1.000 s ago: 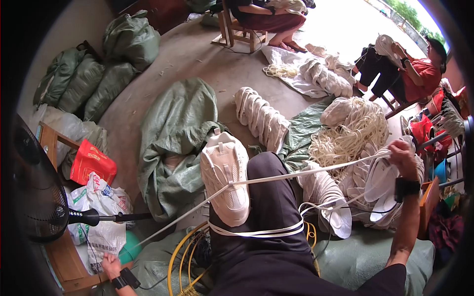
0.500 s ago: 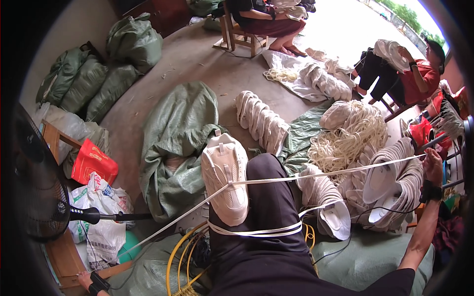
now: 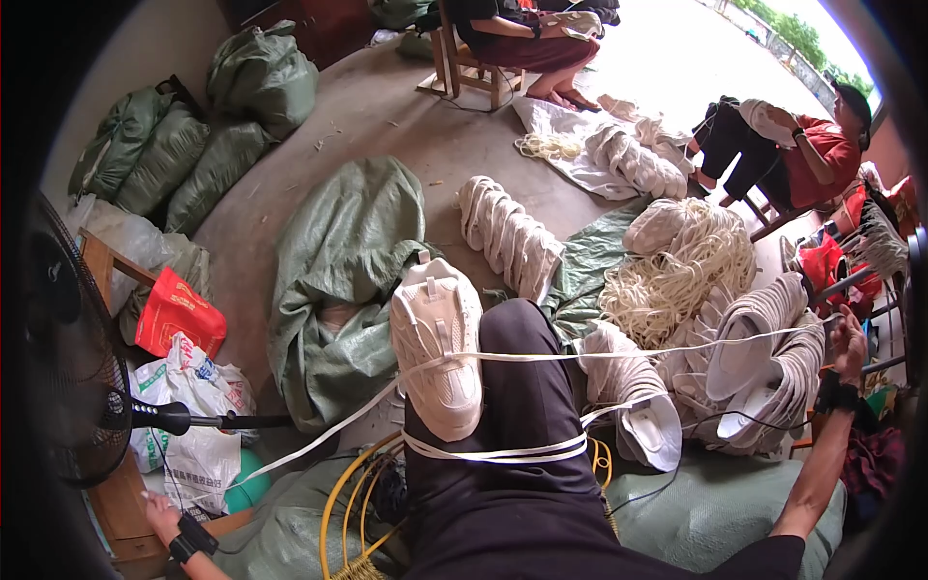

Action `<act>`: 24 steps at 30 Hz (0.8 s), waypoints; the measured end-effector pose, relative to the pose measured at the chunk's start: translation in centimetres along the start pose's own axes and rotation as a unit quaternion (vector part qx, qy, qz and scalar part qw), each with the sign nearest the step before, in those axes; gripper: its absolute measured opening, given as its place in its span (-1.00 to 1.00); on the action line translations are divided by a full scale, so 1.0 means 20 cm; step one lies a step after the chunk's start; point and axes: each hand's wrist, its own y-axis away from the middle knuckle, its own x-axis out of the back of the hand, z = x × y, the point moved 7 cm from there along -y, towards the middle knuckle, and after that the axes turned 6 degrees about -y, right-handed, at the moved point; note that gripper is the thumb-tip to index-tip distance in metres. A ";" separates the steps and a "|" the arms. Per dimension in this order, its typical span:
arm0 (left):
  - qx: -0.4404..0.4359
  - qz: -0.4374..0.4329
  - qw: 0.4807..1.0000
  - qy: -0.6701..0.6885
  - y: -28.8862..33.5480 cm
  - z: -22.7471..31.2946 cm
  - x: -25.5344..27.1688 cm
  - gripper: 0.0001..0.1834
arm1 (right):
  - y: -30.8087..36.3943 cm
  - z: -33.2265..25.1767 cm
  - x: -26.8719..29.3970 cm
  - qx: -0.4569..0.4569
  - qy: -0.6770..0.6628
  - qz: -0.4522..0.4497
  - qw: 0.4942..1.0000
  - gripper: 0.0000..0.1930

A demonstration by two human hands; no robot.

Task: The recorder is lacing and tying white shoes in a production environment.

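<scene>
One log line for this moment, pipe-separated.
left hand: lace runs toward it, grip unclear | right hand: holding lace | shoe: resting on leg, lace across upper

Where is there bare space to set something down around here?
The widest bare patch is the floor between the filled green sacks, the loose green sack and the wooden chair, with scraps on it. The right is crowded with shoe rolls and a lace pile; the left with a fan and plastic bags. A white lace crosses the shoe.
</scene>
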 end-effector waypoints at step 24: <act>0.185 -0.702 0.637 -0.260 2.54 -1.27 -2.06 -0.66 | 2.25 0.75 -2.64 0.225 0.218 -0.679 0.664 -0.76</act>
